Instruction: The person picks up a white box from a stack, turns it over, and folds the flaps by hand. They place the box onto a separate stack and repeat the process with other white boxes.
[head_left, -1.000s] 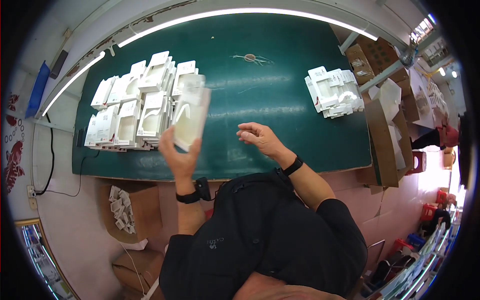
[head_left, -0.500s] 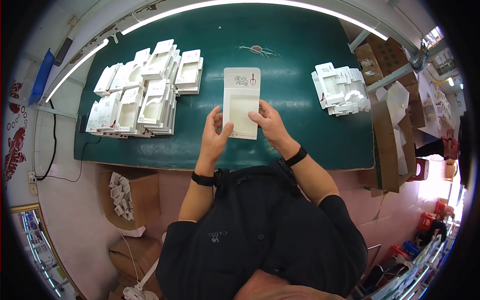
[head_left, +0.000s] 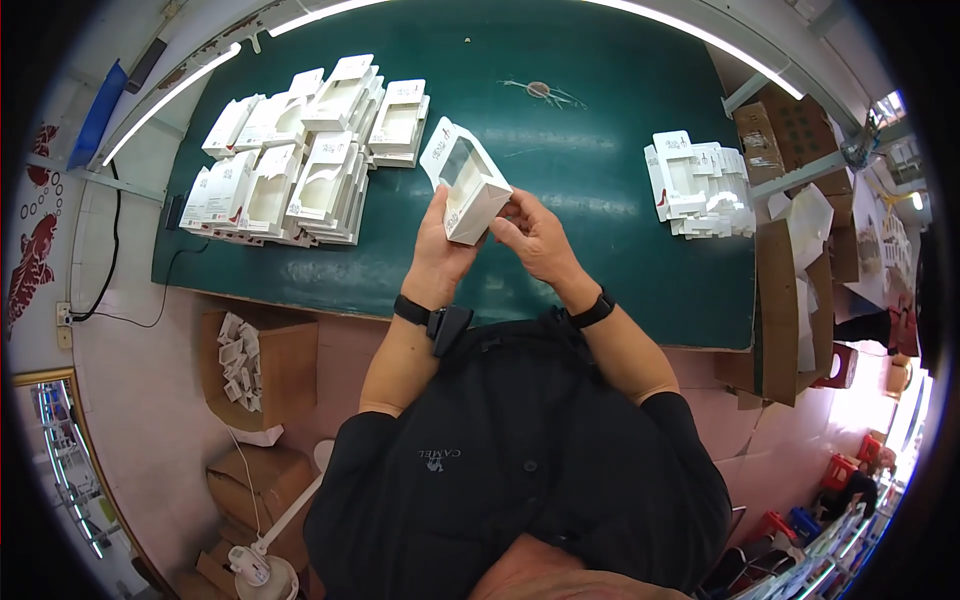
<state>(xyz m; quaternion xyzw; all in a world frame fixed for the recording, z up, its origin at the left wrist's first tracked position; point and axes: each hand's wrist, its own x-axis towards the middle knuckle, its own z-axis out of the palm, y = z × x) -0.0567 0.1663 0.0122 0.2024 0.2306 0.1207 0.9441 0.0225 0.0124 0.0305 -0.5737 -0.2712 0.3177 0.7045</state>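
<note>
A white cardboard window box (head_left: 480,210), opened out into a hollow shape, is tilted above the green table, its flap standing up at the far left end. My left hand (head_left: 440,245) is closed round its lower left side. At the near right corner, the curled fingers and thumb of my right hand (head_left: 540,240) grip the box's end. The tips of some right fingers are hidden behind the box.
Stacked white window boxes (head_left: 330,175) fill the table's left side. On the right lies a pile of flat white boxes (head_left: 695,185). A small round thing with strings (head_left: 540,90) lies far back. Cardboard cartons (head_left: 785,300) stand beyond the table's right edge.
The box was flat and upright between both hands; now it is opened into a hollow shape, tilted and turned. My right hand has shifted to its near end.
</note>
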